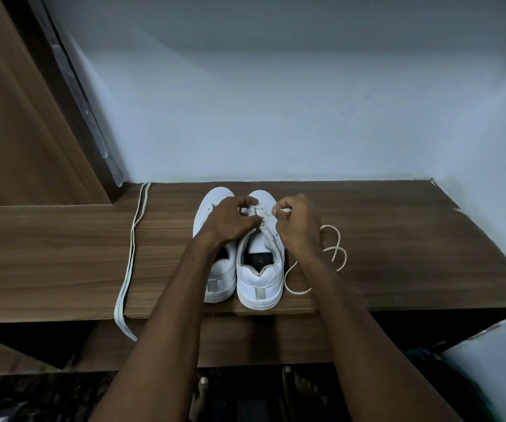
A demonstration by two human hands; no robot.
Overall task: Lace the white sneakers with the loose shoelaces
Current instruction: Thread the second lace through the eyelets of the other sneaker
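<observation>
Over the right sneaker (259, 263), your right hand (299, 226) pinches the limp lace (334, 254) by its stiff tip; your left hand (233, 222) grips the eyelet flap.

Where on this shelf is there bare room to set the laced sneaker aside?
Bare wood lies between the flat lace and the left sneaker, and right of the looped lace. The middle is crowded: both hands on the right sneaker.

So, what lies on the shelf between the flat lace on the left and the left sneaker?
Nothing: in the head view, only bare wooden shelf lies between the flat lace and the left sneaker.
</observation>
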